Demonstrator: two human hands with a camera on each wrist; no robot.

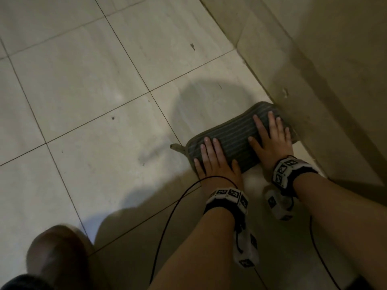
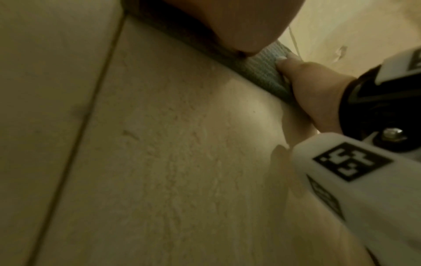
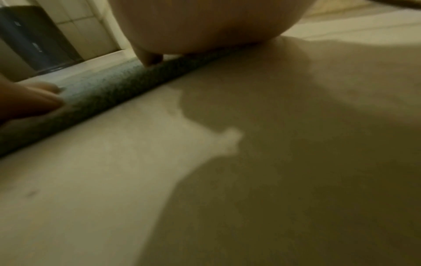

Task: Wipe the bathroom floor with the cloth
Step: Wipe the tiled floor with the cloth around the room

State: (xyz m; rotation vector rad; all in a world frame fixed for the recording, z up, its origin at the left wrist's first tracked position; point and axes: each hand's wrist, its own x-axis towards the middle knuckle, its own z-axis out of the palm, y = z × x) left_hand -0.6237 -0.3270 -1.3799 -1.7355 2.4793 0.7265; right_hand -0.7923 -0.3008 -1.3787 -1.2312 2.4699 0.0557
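Observation:
A folded grey striped cloth point(image 1: 234, 135) lies flat on the pale tiled floor point(image 1: 83, 84), its far end against the base of the wall. My left hand point(image 1: 213, 158) presses flat on the cloth's near-left end with straight fingers. My right hand point(image 1: 270, 137) presses flat on its right end beside the wall. In the left wrist view the cloth point(image 2: 262, 70) runs as a grey band under my palm, and my right hand point(image 2: 318, 90) touches its far end. In the right wrist view the cloth's edge point(image 3: 109, 93) crosses the floor, with my left hand's fingers point(image 3: 27, 102) on it at the left.
The beige wall point(image 1: 314, 59) rises along the right, meeting the floor in a corner line. A dark shoe or foot point(image 1: 56, 256) stands at the lower left. Black cables point(image 1: 167, 222) trail from my wrist bands over the floor. A dark bin-like object point(image 3: 34, 37) stands by a tiled wall.

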